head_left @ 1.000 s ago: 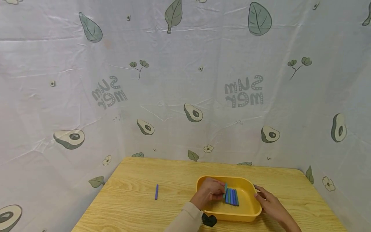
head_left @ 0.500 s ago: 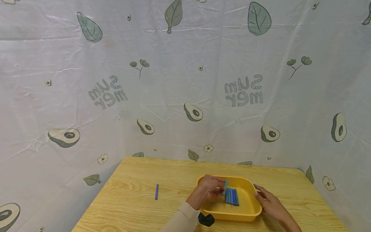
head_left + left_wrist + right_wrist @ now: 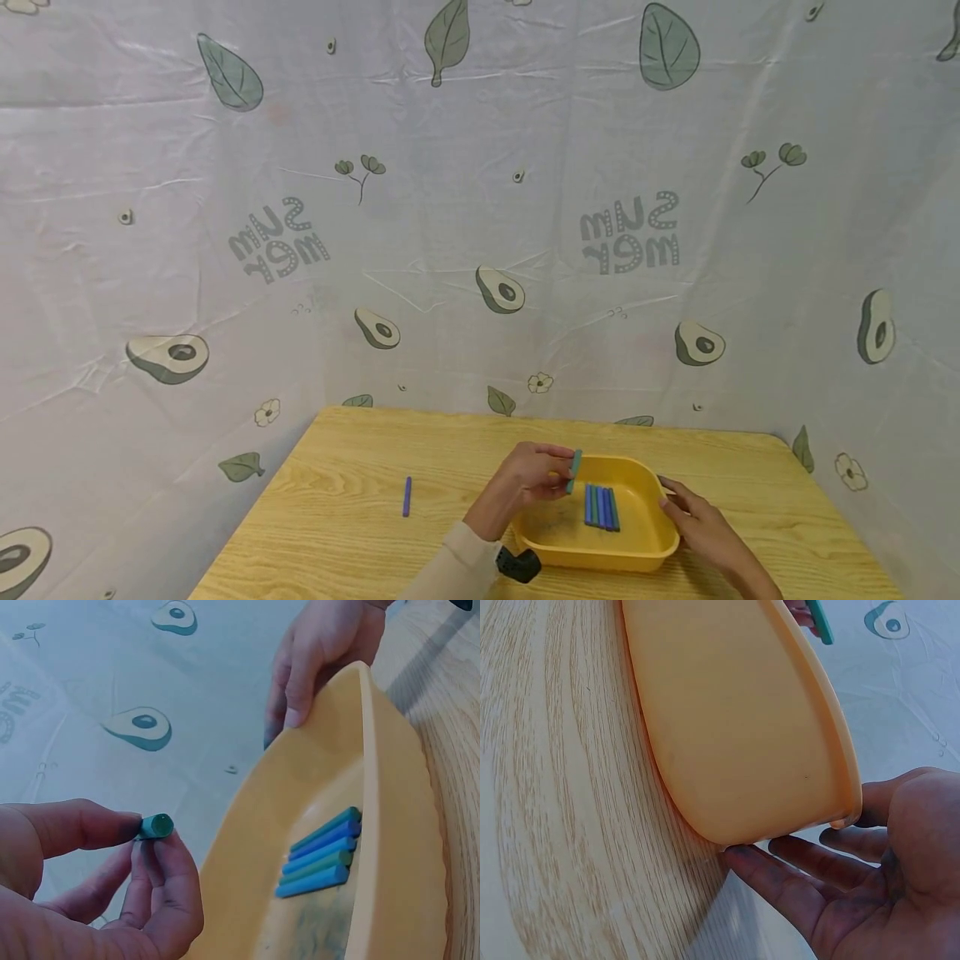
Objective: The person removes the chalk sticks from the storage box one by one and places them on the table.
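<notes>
My left hand [image 3: 527, 473] pinches a green pastel stick [image 3: 574, 472] between thumb and fingers, raised over the left side of a yellow plastic tray [image 3: 600, 560]. In the left wrist view the stick's round end [image 3: 160, 826] points at the camera. Inside the tray, blue and green pastel sticks [image 3: 602, 508] lie side by side in a row. My right hand [image 3: 701, 523] grips the tray's right end, thumb over the rim and fingers against the outer wall [image 3: 742, 750]. Dark smudges mark the fingers.
A lone purple-blue stick [image 3: 407, 497] lies on the wooden table [image 3: 337, 542], left of the tray. Dark smears [image 3: 322, 926] stain the tray floor beside the row. Behind the table hangs a pale printed sheet [image 3: 450, 208].
My left hand has lifted the green stick from beside the row, up and to the left. The right hand stays on the tray.
</notes>
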`<move>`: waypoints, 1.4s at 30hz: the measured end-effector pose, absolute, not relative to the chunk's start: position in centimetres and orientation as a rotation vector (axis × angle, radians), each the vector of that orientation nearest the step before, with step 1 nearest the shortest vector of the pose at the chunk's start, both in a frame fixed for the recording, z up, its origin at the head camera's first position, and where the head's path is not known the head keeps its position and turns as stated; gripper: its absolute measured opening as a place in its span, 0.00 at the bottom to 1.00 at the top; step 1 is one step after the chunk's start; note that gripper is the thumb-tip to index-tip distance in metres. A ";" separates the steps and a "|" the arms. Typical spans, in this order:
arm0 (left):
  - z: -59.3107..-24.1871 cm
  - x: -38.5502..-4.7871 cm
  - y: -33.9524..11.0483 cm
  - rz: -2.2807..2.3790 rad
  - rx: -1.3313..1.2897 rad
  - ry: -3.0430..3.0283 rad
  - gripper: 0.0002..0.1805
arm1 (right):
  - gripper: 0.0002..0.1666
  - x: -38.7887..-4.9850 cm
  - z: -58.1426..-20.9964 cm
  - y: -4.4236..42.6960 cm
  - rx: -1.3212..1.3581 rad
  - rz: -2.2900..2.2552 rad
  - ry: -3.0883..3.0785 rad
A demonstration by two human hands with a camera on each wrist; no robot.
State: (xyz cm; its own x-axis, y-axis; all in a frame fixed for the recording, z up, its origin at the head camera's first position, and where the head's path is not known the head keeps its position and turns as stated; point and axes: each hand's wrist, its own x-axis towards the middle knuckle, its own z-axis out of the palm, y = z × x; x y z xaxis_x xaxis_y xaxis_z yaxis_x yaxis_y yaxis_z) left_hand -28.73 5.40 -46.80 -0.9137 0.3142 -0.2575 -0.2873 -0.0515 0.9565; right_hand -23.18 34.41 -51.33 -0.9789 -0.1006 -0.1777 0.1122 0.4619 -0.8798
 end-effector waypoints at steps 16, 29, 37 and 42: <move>-47.1 -28.3 2.4 2.014 0.034 1.836 0.16 | 0.37 -23.5 -51.1 34.7 -0.003 -1.520 2.506; -46.8 -28.6 0.5 2.086 -0.002 1.786 0.18 | 0.38 -24.2 -51.1 35.0 -0.010 -1.456 2.556; -46.4 -28.8 -1.3 2.119 -0.001 1.767 0.20 | 0.37 -23.9 -50.7 35.0 -0.028 -1.513 2.521; -46.8 -28.9 -2.5 2.113 0.007 1.790 0.21 | 0.37 -23.9 -50.9 35.1 -0.024 -1.501 2.525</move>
State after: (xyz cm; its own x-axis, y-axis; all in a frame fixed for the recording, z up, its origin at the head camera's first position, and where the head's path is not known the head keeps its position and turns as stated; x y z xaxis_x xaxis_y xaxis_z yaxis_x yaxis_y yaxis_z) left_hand -28.89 -2.50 -46.82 -0.9314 0.2809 -0.2317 -0.2747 -0.1244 0.9534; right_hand -23.89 35.05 -50.86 -0.9790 -0.1177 -0.1662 0.0898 0.4830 -0.8710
